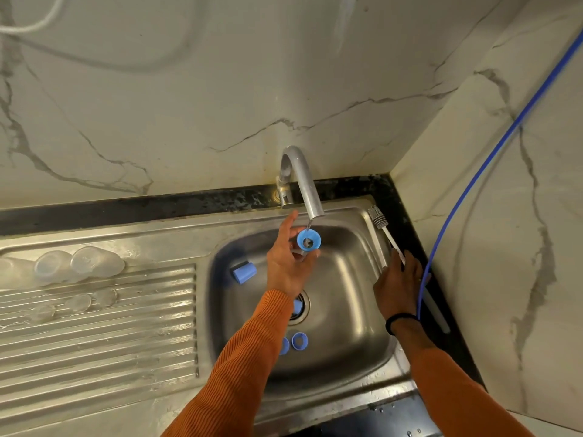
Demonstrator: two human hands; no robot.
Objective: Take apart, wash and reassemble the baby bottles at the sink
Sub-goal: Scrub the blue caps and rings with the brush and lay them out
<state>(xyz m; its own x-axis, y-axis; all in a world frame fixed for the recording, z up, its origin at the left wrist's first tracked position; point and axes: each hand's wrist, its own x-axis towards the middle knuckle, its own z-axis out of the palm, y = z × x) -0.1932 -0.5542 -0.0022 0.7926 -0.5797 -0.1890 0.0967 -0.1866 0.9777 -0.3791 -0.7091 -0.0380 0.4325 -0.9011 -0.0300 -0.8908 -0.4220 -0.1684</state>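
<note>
While a thin stream runs from the tap (302,181), we hold a blue bottle collar (308,239) right under the spout with the left hand (288,263), fingers pinching it above the sink (353,357). We're at the rinse step, it seems. The right hand (398,283) lies on the bottle brush (386,233) handle at the sink's right rim; whether it grips the brush we can't tell. Clear bottles (79,266) lie on the drainboard (94,342), other blue parts (244,271) wait in the basin. Next call: bring the brush over and scrub the collar.
</note>
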